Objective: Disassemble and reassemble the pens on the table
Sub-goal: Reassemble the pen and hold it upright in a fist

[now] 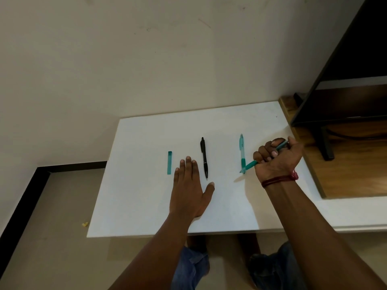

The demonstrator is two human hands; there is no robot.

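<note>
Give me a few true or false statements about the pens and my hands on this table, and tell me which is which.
1. The right hand grips a teal pen. True.
2. The left hand holds the black pen. False: it lies flat and open on the table, just left of that pen, holding nothing.
3. A teal cap lies on its own, left of the black pen. True.
4. The black pen lies parallel to the table's near edge. False: it runs from near to far, toward the wall.
5. A second teal pen lies between the black pen and the right hand. True.
</note>
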